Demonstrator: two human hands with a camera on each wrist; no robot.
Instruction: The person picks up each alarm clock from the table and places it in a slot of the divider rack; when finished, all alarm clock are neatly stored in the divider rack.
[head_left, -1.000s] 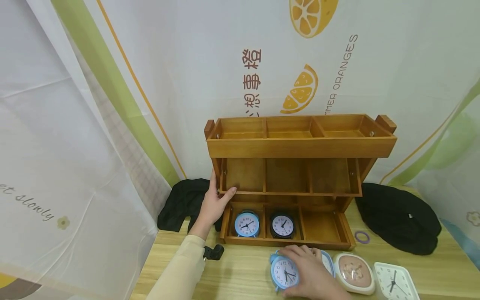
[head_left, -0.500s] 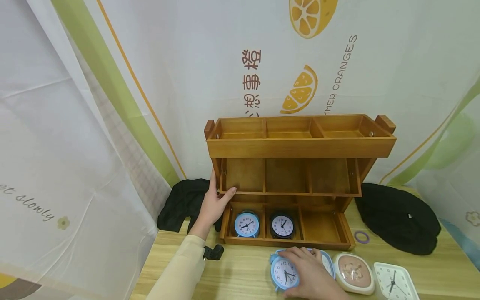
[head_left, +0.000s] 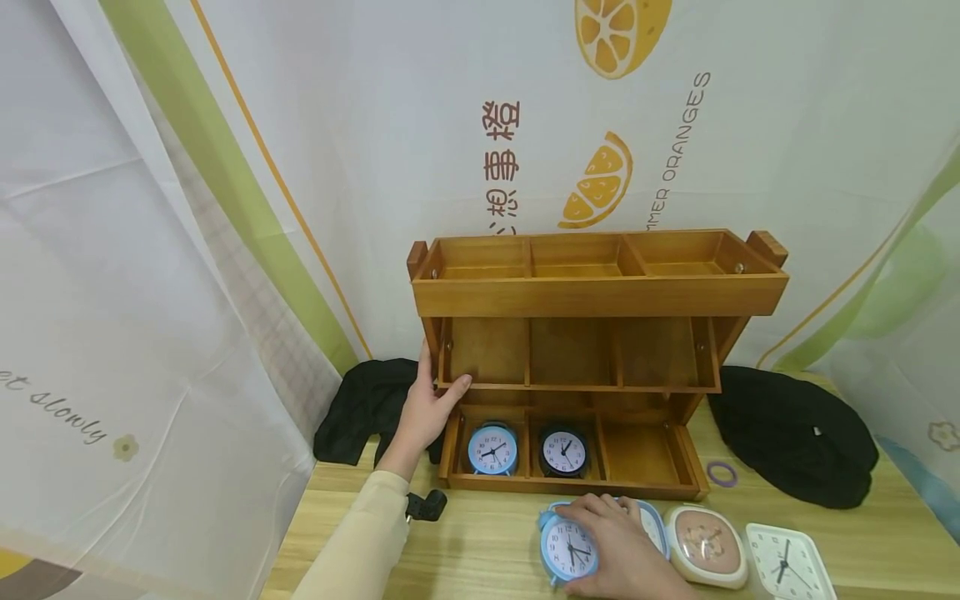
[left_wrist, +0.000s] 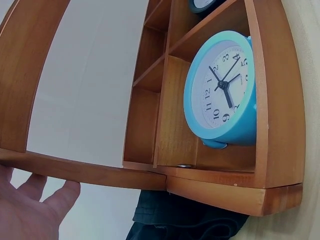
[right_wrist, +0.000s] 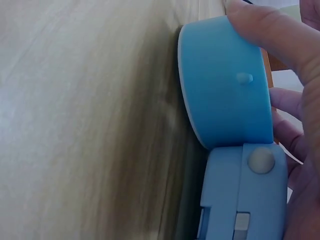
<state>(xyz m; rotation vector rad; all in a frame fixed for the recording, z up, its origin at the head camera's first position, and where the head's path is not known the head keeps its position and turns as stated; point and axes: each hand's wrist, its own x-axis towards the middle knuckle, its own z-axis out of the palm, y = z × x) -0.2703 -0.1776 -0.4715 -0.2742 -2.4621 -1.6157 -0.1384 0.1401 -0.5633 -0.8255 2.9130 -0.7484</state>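
Note:
My left hand (head_left: pixel 427 408) holds the left side of a tiered wooden organizer (head_left: pixel 600 298), its thumb lying at the middle tier's front. In the left wrist view, fingertips touch the side panel (left_wrist: pixel 90 170). My right hand (head_left: pixel 626 550) grips a light blue round alarm clock (head_left: pixel 568 548) on the table before the organizer, thumb on the near side. Right behind that hand, partly covered, is another blue clock (head_left: pixel 654 527); the right wrist view shows the round alarm clock (right_wrist: pixel 225 85) touching its casing (right_wrist: pixel 242 195). The organizer's bottom tier holds a blue alarm clock (head_left: pixel 492 448) and a black one (head_left: pixel 564 452).
To the right stand a cream clock with a pinkish face (head_left: pixel 707 543) and a white square clock (head_left: pixel 789 562). A purple ring (head_left: pixel 722 474) and black cloth (head_left: pixel 795 437) lie beyond. More black cloth (head_left: pixel 360 408) and a small black object (head_left: pixel 426 506) are at left.

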